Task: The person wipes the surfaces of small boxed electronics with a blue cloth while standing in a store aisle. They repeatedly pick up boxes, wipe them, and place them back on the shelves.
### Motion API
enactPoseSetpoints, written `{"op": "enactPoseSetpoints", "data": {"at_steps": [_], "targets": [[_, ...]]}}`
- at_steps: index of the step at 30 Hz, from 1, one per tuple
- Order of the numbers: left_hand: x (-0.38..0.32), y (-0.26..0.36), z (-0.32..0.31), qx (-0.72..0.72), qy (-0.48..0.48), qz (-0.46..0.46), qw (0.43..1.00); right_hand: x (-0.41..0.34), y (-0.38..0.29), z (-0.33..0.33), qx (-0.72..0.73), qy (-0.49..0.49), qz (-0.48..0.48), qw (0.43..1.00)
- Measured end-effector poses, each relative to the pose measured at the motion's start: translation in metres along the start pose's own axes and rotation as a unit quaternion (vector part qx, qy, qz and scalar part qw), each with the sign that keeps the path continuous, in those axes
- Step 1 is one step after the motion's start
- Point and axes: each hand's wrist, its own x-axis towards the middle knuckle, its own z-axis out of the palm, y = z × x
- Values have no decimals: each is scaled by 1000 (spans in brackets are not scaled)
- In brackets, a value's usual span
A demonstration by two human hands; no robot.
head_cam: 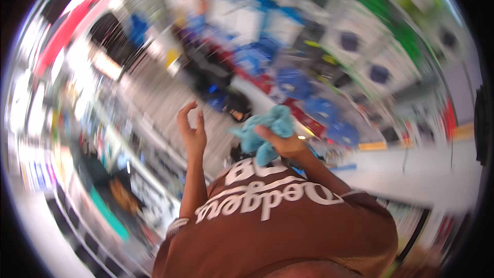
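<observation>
My right hand [285, 143] grips a crumpled light-blue cloth [266, 133] in front of my chest. The thumb presses on top of it and folds hang out below the fingers. To its left, my left hand [192, 133] is raised with nothing in it. Its thumb and index finger curve apart. Below both hands spreads my brown shirt [278, 235], which bears white lettering.
Shelving with white boxes [235, 15] and blue packages [293, 83] runs along the far right, blurred. A wood-look floor [162, 88] lies ahead, with dark items [208, 69] beside it. At right is a white countertop [428, 170]; long display cases [127, 154] line the left.
</observation>
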Motion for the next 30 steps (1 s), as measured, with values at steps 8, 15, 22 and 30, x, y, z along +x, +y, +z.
{"op": "enactPoseSetpoints", "data": {"at_steps": [8,15,22,30], "targets": [[73,301,164,-325,-371,324,807,-94,19,-62,131,270,-4,954],[-17,401,283,-401,-450,244,759,-148,50,-68,133,394,35,909],[-35,444,347,-437,-409,64,799,-159,35,-77,150,403,26,903],[-30,465,355,-342,-429,-88,832,-157,41,-83,51,351,27,934]]}}
